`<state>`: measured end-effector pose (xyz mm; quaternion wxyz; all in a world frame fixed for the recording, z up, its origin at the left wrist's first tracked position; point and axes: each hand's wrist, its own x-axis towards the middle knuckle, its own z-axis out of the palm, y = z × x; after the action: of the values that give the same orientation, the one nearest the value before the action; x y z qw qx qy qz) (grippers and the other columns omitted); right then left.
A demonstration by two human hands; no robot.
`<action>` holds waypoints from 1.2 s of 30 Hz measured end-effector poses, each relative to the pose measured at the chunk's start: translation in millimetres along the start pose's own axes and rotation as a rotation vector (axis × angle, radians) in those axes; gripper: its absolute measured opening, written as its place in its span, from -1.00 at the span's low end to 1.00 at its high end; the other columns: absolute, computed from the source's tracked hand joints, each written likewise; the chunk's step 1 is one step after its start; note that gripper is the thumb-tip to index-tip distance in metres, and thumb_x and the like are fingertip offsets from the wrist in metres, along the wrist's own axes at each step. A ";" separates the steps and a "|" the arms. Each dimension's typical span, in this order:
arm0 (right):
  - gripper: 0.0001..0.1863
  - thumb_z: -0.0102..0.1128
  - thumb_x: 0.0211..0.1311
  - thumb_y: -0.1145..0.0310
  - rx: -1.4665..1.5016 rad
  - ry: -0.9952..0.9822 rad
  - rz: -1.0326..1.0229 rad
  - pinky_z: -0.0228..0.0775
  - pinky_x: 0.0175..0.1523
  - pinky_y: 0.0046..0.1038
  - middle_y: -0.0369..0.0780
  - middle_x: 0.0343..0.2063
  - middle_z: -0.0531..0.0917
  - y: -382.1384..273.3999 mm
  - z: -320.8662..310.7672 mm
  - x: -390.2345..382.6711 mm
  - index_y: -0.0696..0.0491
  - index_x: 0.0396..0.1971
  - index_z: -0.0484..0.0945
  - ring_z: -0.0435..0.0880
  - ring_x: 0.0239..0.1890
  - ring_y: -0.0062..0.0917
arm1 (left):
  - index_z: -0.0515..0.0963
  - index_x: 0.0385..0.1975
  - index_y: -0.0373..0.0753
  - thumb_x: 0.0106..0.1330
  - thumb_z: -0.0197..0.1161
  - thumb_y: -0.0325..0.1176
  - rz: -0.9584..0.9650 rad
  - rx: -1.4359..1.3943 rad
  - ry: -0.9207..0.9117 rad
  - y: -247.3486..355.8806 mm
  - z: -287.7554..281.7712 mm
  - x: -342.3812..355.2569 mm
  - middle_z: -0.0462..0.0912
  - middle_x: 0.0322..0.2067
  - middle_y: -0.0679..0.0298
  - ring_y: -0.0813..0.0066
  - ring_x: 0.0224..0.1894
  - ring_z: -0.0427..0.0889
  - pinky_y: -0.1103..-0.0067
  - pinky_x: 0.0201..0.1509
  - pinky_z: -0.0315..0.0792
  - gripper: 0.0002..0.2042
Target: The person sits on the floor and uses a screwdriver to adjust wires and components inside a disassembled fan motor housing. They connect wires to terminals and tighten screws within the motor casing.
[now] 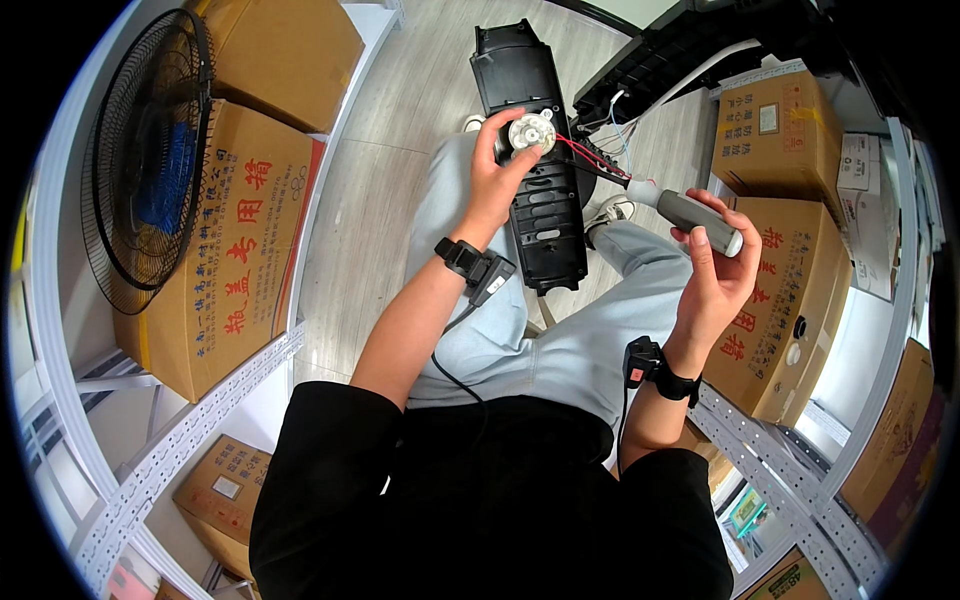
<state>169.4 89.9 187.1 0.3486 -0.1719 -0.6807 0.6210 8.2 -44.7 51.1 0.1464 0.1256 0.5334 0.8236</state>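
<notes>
1. The left hand (492, 182) pinches the clear round part (531, 133) by its rim between thumb and fingers, probably to steady it with its face exposed.
2. The right hand (718, 262) grasps the grey cylinder (690, 215) by its far end, seemingly leaving the pale tip (644, 191) free, toward the left grip.
3. Red wires (588, 154) run rightward from the left grip; the black panel (547, 205) lies beneath it.

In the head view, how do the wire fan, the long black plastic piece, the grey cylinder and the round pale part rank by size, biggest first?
1. Wire fan
2. Long black plastic piece
3. Grey cylinder, in the right hand
4. Round pale part, in the left hand

By picture size only.
</notes>
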 end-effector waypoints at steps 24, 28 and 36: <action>-0.64 0.18 0.17 0.65 -0.012 -0.012 0.004 0.59 -0.10 -0.39 0.04 -0.03 0.54 0.8 1.4 -1.9 0.10 -0.04 0.39 0.57 0.02 -0.28 | 0.37 0.10 -0.23 0.15 0.25 -0.54 0.026 -0.026 -0.008 -3.6 -3.0 -0.1 0.42 0.00 0.25 0.51 0.05 0.43 0.56 0.16 0.32 -0.54; -0.65 0.18 0.17 0.64 -0.014 -0.006 0.004 0.59 -0.10 -0.40 0.04 -0.03 0.54 0.7 2.7 -2.5 0.11 -0.04 0.39 0.57 0.02 -0.28 | 0.36 0.11 -0.23 0.16 0.27 -0.54 0.063 0.004 -0.011 -7.8 -4.1 1.2 0.43 0.00 0.25 0.52 0.05 0.44 0.56 0.16 0.33 -0.53; -0.64 0.18 0.17 0.64 -0.021 0.000 0.007 0.58 -0.11 -0.41 0.04 -0.04 0.55 2.0 2.2 -3.7 0.10 -0.03 0.39 0.57 0.02 -0.28 | 0.35 0.12 -0.23 0.16 0.28 -0.56 0.066 0.027 -0.027 -19.4 -8.2 4.0 0.48 -0.03 0.26 0.53 0.01 0.49 0.58 0.14 0.36 -0.52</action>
<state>170.1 86.2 184.2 0.3447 -0.1781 -0.6864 0.6150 3.6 -42.6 30.3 0.1244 0.1562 0.5378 0.8191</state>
